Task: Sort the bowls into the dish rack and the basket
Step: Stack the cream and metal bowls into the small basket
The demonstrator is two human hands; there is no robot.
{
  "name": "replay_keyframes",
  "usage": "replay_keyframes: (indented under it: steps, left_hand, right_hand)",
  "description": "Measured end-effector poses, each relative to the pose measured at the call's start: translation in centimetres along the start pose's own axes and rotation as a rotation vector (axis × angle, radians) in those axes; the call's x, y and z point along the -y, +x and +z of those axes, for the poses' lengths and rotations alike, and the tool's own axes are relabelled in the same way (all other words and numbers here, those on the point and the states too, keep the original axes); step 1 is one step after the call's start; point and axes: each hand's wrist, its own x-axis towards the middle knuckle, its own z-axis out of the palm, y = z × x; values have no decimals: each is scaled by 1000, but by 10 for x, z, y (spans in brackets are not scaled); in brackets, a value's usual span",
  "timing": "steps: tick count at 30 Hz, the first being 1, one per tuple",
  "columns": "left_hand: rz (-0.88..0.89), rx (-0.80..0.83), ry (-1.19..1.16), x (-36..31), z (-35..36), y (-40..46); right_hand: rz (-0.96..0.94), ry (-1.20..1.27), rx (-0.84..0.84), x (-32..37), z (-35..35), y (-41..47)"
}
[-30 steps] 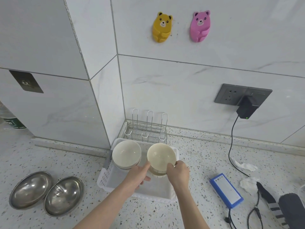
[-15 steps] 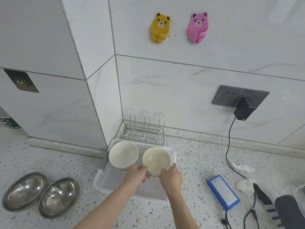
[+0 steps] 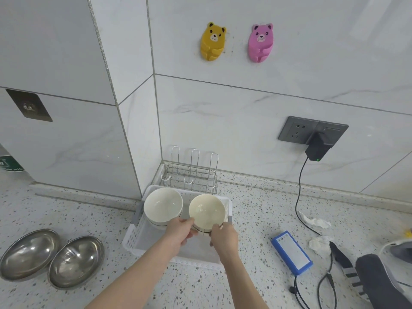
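A white plastic basket (image 3: 133,236) sits on the counter in front of a wire dish rack (image 3: 191,175). Inside the basket's far end stand two stacks of white ceramic bowls. The left stack (image 3: 162,206) stands by itself. My left hand (image 3: 180,230) and my right hand (image 3: 223,237) grip the right stack (image 3: 206,210) from its near side, one on each side. Two steel bowls (image 3: 29,253) (image 3: 75,260) lie on the counter left of the basket. The wire rack holds nothing.
A blue power bank (image 3: 291,253) with cable lies right of the basket. Crumpled tissues (image 3: 316,221), a charger in the wall socket (image 3: 317,150), and dark shoes (image 3: 374,279) are at the right. Tiled walls form a corner behind the rack.
Both hands with the right bowl stack have sunk lower into the basket, beside the left stack. The camera view has shifted a little.
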Motion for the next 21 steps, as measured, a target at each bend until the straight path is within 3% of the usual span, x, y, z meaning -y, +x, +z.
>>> replay_keyframes:
  steps: [6,15,21]
  left_hand:
    - [-98,229,-199,6,-16,-22]
    - [52,336,-358,26,-102,-81]
    - [-18,289,-368,85,-174,-112]
  right_hand:
    - [17,147,19,-2,-2,-39]
    - [-57,446,13,10,32,-126]
    - [-105,562,-3,17,58,-164]
